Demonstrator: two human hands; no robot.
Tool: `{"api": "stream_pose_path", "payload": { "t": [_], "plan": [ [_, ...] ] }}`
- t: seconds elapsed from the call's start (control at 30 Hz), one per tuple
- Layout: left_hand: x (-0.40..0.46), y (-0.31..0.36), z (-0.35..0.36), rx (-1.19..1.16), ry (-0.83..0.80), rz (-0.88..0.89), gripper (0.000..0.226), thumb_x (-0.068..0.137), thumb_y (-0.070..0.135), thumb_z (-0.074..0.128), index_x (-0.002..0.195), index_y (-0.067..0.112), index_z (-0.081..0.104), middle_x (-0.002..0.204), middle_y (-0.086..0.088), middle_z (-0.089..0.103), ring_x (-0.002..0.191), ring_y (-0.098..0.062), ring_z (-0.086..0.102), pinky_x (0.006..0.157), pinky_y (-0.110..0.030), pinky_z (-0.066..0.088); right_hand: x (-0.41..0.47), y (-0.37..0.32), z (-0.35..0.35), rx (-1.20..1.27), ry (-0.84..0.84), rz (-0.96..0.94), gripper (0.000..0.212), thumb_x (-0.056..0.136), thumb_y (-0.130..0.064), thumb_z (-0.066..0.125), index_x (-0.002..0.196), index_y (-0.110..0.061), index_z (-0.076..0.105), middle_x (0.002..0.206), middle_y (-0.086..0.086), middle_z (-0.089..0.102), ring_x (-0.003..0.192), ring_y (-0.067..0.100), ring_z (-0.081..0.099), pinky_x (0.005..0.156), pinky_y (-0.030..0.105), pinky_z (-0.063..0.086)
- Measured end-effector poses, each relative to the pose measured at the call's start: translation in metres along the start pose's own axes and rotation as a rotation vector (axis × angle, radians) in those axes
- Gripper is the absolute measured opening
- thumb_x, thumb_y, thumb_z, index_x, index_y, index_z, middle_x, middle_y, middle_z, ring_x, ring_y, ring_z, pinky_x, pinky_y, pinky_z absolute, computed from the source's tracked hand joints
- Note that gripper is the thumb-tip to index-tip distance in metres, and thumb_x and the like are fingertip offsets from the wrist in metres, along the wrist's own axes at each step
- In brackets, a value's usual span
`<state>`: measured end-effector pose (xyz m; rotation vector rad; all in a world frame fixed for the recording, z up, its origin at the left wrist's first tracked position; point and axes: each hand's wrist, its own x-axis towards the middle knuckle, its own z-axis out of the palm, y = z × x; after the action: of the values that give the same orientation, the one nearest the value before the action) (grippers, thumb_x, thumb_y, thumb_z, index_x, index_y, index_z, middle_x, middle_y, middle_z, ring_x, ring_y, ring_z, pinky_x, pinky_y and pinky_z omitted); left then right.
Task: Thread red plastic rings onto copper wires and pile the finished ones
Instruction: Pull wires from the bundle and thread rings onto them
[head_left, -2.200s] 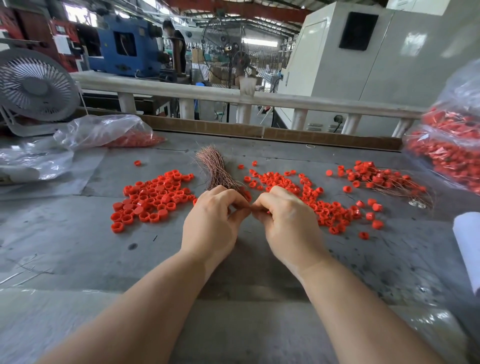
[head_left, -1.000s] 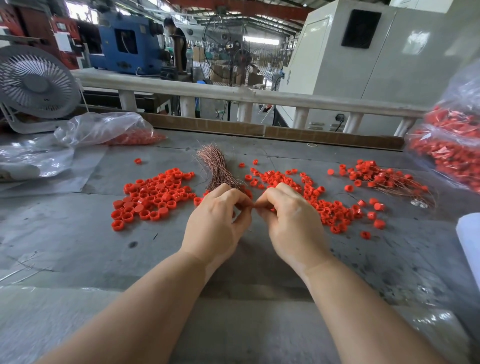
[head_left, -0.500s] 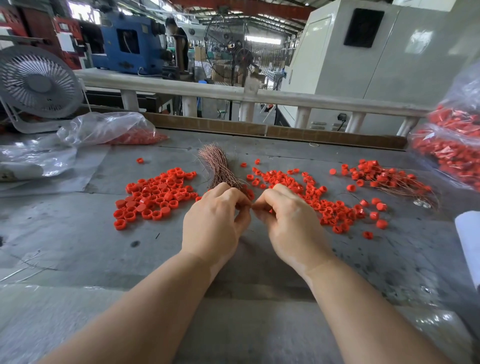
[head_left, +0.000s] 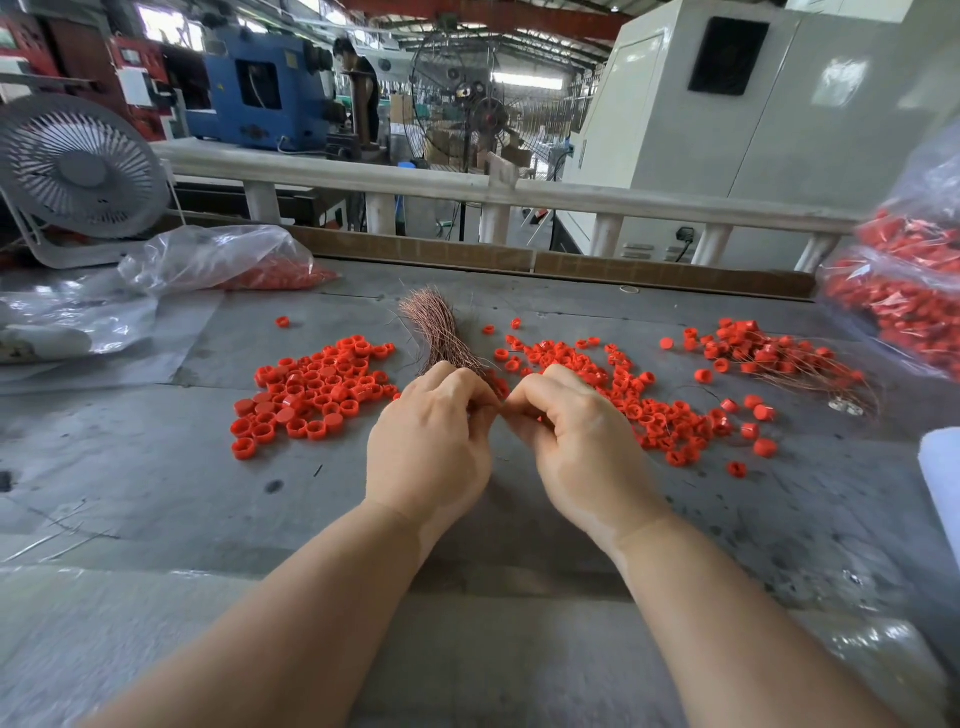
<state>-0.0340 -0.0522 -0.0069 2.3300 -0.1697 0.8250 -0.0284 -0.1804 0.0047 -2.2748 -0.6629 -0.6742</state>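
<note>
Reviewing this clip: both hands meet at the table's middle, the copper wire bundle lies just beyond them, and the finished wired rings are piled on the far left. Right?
Not quite. The head view shows the finished wired rings piled on the far right; the left pile is loose rings without wires. The left hand, right hand and copper wire bundle are as stated.

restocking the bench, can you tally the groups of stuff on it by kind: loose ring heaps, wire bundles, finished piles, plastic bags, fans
Loose red ring heaps: 2, one left, one right of centre
Copper wire bundles: 1, held by the left hand
Finished ring-on-wire piles: 1
Plastic bags with red parts: 2, far left and far right
Desk fans: 1
Total: 7
</note>
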Motion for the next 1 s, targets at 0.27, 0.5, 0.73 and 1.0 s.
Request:
{"api": "stream_pose_path", "payload": {
  "t": [0.27,0.5,0.73,1.0],
  "plan": [
    [0.0036,-0.0026,-0.0020,-0.086,-0.031,0.046,0.004,0.083,0.013,0.067,0.084,0.014,0.070,0.073,0.017,0.045,0.075,-0.012,0.045,0.065,-0.021,0.032,-0.0004,0.0034,0.0000,-0.002,0.017,0.046,0.009,0.085,-0.008,0.064,0.079,-0.014,0.064,0.076,-0.007,0.047,0.074,0.022,0.052,0.066,0.044,0.045],
    [-0.0004,0.0006,-0.0034,0.049,0.028,0.086,0.006,0.080,0.011,0.068,0.080,0.017,0.067,0.082,0.001,0.061,0.080,-0.026,0.058,0.062,-0.028,0.035,-0.0001,0.0020,0.0015,0.031,-0.017,0.050,0.009,0.084,-0.007,0.063,0.078,-0.013,0.063,0.076,-0.006,0.049,0.075,0.023,0.053,0.068,0.046,0.045],
    [-0.0015,0.0010,-0.0037,0.088,0.038,0.074,0.008,0.077,0.010,0.067,0.078,0.018,0.065,0.080,0.004,0.060,0.077,-0.024,0.058,0.062,-0.027,0.034,0.0000,0.0014,0.0005,0.080,-0.047,0.047,0.008,0.084,-0.006,0.063,0.078,-0.011,0.063,0.076,-0.003,0.052,0.074,0.023,0.053,0.069,0.046,0.046],
    [0.0063,-0.0034,-0.0024,-0.201,-0.067,0.015,0.007,0.081,0.005,0.066,0.079,0.011,0.068,0.072,0.017,0.048,0.071,0.014,0.045,0.063,-0.006,0.033,0.0017,0.0020,0.0000,0.113,-0.009,0.137,0.013,0.084,-0.004,0.063,0.082,-0.017,0.065,0.077,-0.013,0.048,0.080,0.020,0.056,0.074,0.042,0.047]
  ]
}}
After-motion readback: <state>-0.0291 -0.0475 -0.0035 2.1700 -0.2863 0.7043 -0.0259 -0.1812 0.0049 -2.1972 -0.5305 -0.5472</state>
